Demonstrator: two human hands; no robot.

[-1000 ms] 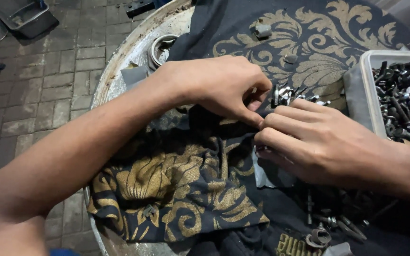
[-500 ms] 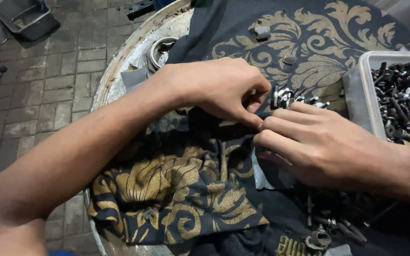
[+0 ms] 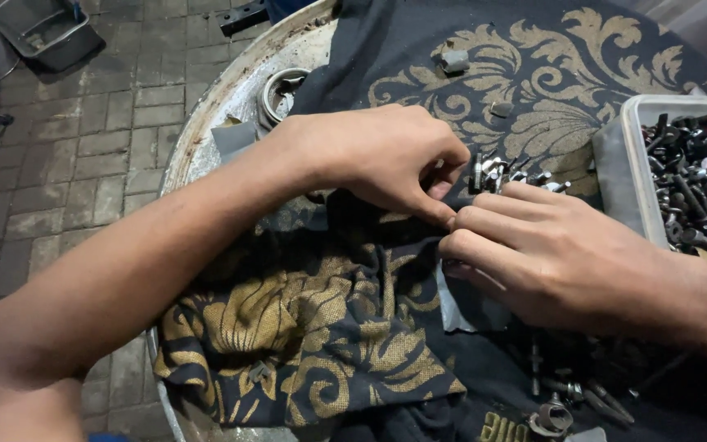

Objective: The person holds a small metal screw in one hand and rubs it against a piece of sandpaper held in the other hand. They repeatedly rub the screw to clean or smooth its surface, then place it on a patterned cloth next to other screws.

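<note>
Head view: my left hand (image 3: 378, 160) and right hand (image 3: 550, 254) meet fingertip to fingertip over a dark cloth (image 3: 353, 327) with gold scrollwork, both pinched shut at a cluster of small bolts (image 3: 501, 173) lying on it; what each grips is hidden. Right: a clear tub (image 3: 628, 176) of dark bolts. Left: a bearing ring (image 3: 281, 90) on the round bench (image 3: 206, 139).

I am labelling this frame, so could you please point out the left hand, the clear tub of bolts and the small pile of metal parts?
left hand (image 3: 374, 155), head view, back of hand.
clear tub of bolts (image 3: 633, 176), head view, near wall.
small pile of metal parts (image 3: 497, 172), head view, middle.
</note>
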